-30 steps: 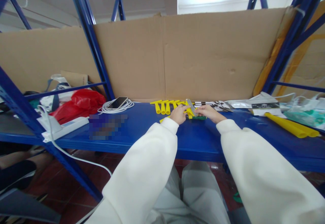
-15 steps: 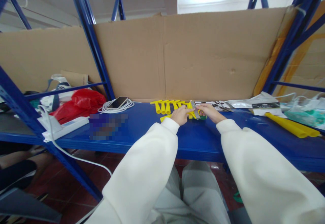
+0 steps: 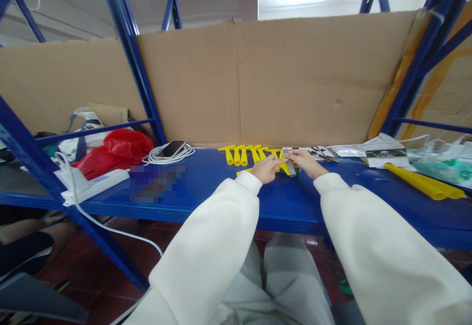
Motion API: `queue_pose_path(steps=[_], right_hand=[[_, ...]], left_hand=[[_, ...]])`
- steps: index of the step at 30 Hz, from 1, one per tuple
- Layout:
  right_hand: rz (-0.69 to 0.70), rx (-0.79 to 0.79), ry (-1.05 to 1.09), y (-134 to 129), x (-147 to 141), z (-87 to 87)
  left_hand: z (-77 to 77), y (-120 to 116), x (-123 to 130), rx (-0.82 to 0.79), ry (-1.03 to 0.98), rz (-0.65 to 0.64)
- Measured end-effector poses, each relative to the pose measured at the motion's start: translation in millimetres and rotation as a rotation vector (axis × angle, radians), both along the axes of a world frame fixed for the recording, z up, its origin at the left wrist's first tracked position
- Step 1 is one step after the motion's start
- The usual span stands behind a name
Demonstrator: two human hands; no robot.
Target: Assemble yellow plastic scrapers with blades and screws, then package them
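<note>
Far left on the blue tabletop (image 3: 206,194): red bag (image 3: 123,149), white power strip (image 3: 105,183), then phone (image 3: 171,149) on a coiled white cable (image 3: 188,152), all well apart from the work. Next, row of loose yellow T-pieces (image 3: 244,157) near the cardboard panel (image 3: 191,86), just beyond the left hand (image 3: 264,169); a careless sweep could scatter the row. Work sits mid-tabletop, between the hands. Risk there: grey strip (image 3: 291,170) could skew or slip off if the pinch has only one end, or the handle could roll if the left loosens. A thin edge could also nick fingertips this close. Left grip: curled closed round the held yellow T-piece (image 3: 284,168), head poking out past the fingertips. Right hand (image 3: 305,163): thumb and fingers almost together, pinching the strip's upper end; lower end points toward the near edge. Can't tell if the strip is seated in the head or just against it, fingers cover the joint. Right of that: black-and-white packets (image 3: 321,154) just beyond the knuckles, white plastic bag (image 3: 374,144), yellow cones (image 3: 418,182), well clear.
</note>
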State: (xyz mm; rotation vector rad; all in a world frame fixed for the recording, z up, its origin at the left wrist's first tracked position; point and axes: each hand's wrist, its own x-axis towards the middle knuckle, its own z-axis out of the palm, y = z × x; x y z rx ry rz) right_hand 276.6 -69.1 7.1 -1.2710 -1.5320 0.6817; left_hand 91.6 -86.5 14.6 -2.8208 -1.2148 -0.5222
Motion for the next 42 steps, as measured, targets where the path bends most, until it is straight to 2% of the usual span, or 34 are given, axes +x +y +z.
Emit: queue_pose_path(steps=[4,8,11,15,29,35,42], right_hand=[[-0.132,0.063,-0.077,8,9,-2.0],[-0.337,0.085,-0.407,14,25,-3.2],[-0.402,0.009,-0.635,14,32,-5.4],[-0.381,-0.072,-0.764,14,34,-8.7],[-0.313,-0.148,-0.954,14,38,-9.3],[-0.296,-0.209,-1.099,4,31,-3.1],[-0.279,-0.188,-1.055,0,29,0.6]], left_hand=[[0.7,2,-1,-0.015,-0.011,0.040],[1.1,3,-2,-0.036,-0.009,0.093],[0.4,5,-3,-0.054,-0.003,0.102],[-1.2,6,-2,-0.062,-0.016,0.112],[-3.2,7,-3,-0.047,-0.022,0.103],[-2.9,7,-3,-0.065,-0.008,0.101],[-2.0,6,-3,-0.062,-0.016,0.103]])
